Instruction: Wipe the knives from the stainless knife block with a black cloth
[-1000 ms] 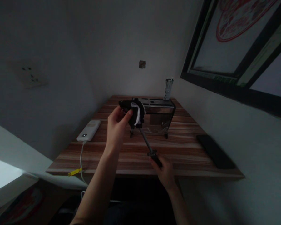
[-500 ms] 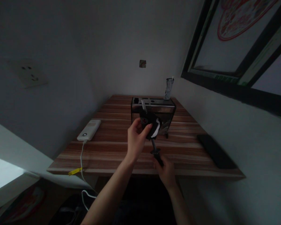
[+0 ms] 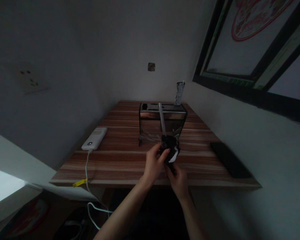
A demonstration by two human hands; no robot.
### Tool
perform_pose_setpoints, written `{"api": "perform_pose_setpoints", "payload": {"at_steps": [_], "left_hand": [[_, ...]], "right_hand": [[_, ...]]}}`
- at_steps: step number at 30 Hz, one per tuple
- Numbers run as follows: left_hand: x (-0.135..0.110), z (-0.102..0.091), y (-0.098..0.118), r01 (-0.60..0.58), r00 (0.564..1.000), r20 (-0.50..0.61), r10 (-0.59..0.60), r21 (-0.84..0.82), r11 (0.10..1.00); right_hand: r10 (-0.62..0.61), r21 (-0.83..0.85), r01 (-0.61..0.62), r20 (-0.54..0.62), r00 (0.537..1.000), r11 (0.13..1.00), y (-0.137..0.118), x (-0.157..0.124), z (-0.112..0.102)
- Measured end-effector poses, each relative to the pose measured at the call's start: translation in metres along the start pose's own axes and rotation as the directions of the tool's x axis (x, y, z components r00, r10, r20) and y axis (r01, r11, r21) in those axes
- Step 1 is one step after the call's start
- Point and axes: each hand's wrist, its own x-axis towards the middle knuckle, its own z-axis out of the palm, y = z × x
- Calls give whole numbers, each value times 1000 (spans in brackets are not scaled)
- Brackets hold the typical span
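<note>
My right hand (image 3: 179, 180) is closed round the dark handle of a thin metal rod (image 3: 161, 122) that points up and away from me. My left hand (image 3: 155, 162) is closed on a black and white cloth (image 3: 171, 151), bunched round the rod's base just above my right hand. Both hands hover over the front edge of the wooden table (image 3: 120, 160). Right behind the rod stands a shiny metal rack (image 3: 150, 115) with slots in its top.
A white power bank (image 3: 94, 139) lies at the table's left with a white cable (image 3: 87, 170) hanging over the edge. A black phone (image 3: 229, 160) lies at the right. A small tube (image 3: 179, 93) stands at the back by the wall. A dark window frame (image 3: 240, 86) runs along the right wall.
My left hand has slid the cloth down the rod from its far tip to the handle, baring the metal. The rod has swung from leaning left to pointing nearly straight away.
</note>
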Motion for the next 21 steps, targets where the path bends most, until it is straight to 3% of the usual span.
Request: {"api": "perform_pose_setpoints", "payload": {"at_steps": [7, 13, 16, 21], "left_hand": [[-7, -21, 0, 126, 973, 223, -66, -265, 956], [-5, -36, 0, 207, 925, 368, -93, -284, 936], [-4, -35, 3, 203, 936, 338, -99, -286, 937], [-3, -26, 2, 196, 972, 183, -146, -297, 935]], "right_hand": [[-14, 6, 14, -8, 1000, 1000, -1, 1, -2], [-40, -8, 40, -36, 999, 999, 1, 0, -1], [-46, -16, 45, -25, 999, 999, 1, 0, 0], [-27, -25, 28, 36, 999, 999, 2, -2, 1]]}}
